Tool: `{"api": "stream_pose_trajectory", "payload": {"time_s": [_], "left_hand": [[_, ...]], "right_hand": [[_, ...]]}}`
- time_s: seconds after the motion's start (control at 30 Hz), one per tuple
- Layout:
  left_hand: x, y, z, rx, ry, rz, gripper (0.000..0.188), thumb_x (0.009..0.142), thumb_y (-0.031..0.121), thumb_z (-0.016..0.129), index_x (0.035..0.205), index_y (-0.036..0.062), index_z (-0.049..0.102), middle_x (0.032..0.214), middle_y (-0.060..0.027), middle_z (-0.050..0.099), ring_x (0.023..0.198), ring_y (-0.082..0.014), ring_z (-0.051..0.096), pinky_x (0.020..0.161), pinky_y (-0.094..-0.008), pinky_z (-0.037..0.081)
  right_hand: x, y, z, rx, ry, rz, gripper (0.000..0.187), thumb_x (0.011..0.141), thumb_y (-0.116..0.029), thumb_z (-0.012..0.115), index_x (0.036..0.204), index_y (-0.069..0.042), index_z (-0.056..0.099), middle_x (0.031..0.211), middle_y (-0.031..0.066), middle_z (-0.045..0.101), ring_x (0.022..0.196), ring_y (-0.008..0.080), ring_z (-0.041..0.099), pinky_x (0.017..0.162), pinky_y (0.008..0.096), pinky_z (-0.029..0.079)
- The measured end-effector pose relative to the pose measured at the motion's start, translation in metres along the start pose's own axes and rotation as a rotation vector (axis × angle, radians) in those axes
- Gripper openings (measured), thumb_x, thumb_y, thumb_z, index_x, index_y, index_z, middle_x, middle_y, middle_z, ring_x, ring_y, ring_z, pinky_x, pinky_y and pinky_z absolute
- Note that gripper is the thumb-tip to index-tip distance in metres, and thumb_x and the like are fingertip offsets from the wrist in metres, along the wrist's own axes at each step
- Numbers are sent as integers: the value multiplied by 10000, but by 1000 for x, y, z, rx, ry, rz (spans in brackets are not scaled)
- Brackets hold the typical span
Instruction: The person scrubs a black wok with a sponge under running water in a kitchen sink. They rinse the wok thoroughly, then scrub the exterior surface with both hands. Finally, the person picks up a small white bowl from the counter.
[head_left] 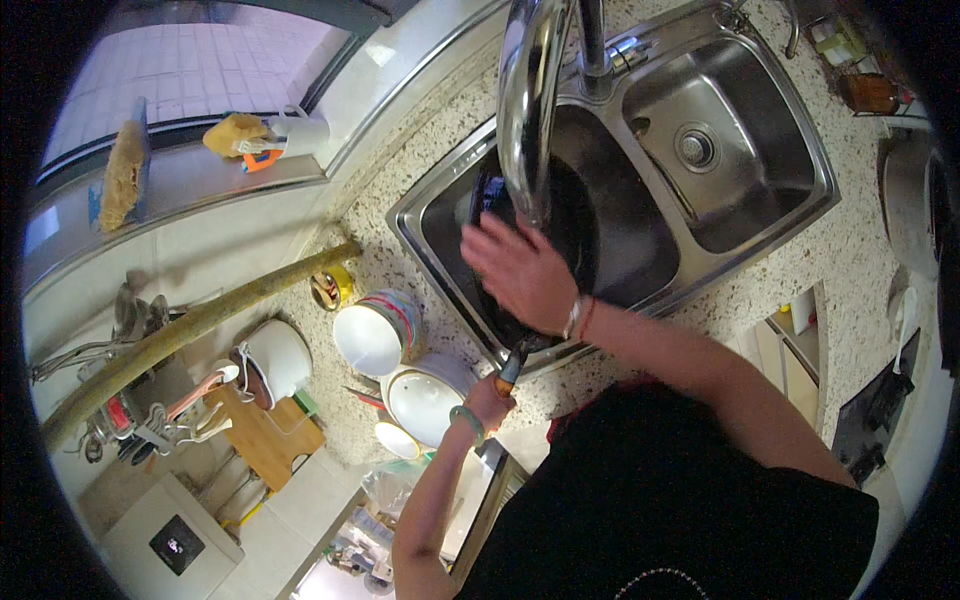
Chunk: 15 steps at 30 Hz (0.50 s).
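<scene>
Pan (600,240), dark and round, lies tilted in the left basin of the steel double sink (800,130), and that is where we are working under the curved chrome faucet (525,100). From the head camera, the only view we have, our right hand (515,275) is pressed flat inside the pan with fingers spread; it may hold a cloth or sponge underneath, but the palm hides that, so we cannot tell whether the grip is closed on anything. Our left hand (492,400) sits at the sink's front edge, its grip clenched around the pan's handle (515,365), which shows an orange-and-dark end. Just beside that hand on the speckled table stand a white lidded pot (425,400), a white bowl with a striped rim (375,335) and a small yellow cup (330,288); a wooden board (265,435) lies lower down, near the floor side. We judge the main risk to be the pan slipping: it is probably wet and propped at an angle, so a hard scrub could twist the handle out of the left grip and knock it against the basin. An elbow swing to the left could also bump the pot or bowl, which crowd close to the sink rim.
</scene>
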<state>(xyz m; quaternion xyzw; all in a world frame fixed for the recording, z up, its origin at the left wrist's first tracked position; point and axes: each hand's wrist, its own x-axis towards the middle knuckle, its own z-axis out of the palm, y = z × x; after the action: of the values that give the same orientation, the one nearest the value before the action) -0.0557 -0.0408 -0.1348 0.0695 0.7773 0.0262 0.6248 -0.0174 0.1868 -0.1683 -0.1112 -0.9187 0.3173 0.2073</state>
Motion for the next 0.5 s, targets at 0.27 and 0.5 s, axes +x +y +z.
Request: {"api": "stream_pose_trajectory", "payload": {"time_s": [0.27,0.5], "left_hand": [[-6,14,-11,46,-27,-15,301,752,52,628,1010,27,475,584,-63,514,447,-175,537,365,-325,437],[-5,9,2,-22,46,9,314,743,100,631,1029,29,522,660,-129,597,474,-236,589,419,-362,474]], "right_hand": [[53,78,23,129,137,329,593,792,-172,595,1342,-69,398,1377,86,420,1332,260,318,1076,487,244],[-34,-31,7,3,-90,-169,508,828,-247,585,1308,-117,483,1419,21,395,1348,197,298,1110,457,164]]}}
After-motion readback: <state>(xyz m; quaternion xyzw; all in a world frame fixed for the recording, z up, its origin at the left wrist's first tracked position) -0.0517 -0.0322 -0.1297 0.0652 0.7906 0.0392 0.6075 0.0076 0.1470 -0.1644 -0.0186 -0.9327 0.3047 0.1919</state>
